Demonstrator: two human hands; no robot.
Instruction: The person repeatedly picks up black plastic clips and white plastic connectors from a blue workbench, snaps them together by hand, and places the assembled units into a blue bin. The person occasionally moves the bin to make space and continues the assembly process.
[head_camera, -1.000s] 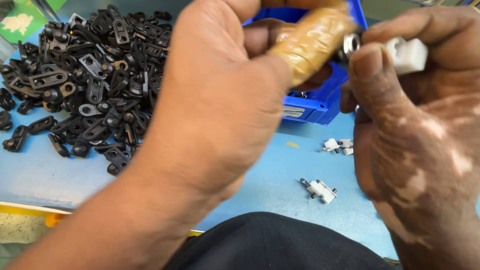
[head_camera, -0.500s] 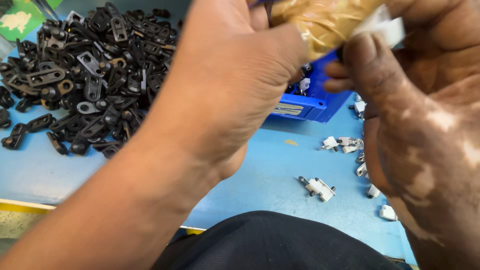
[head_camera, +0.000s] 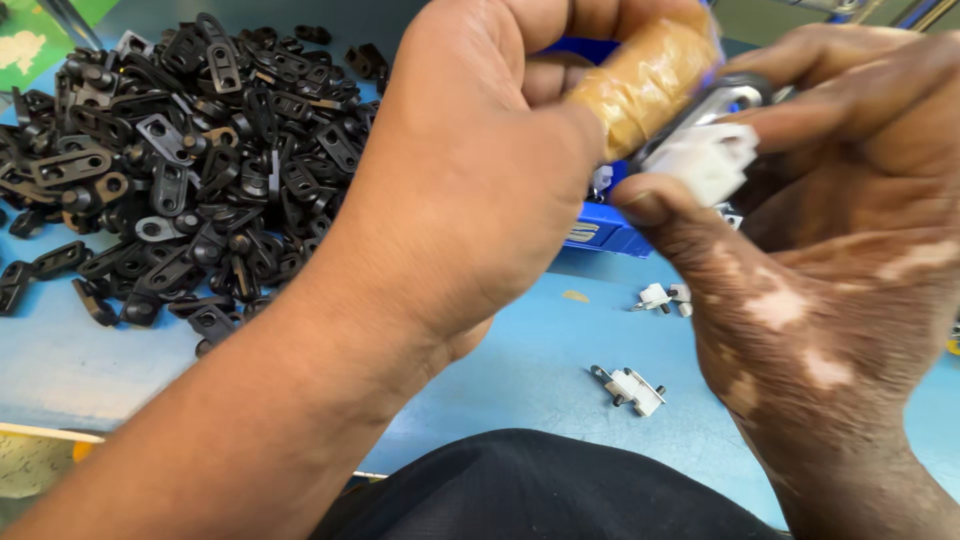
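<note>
Above the blue worktop (head_camera: 520, 370), the left hand (head_camera: 480, 170), its thumb taped, and the right hand (head_camera: 830, 230) together pinch a white plug (head_camera: 705, 160) with a metal link (head_camera: 715, 100), beside a black parts pile (head_camera: 170, 170).

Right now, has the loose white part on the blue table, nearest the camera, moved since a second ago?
No. The loose white part lies the same way, just below the white pair and right of the black pile, as before.
</note>
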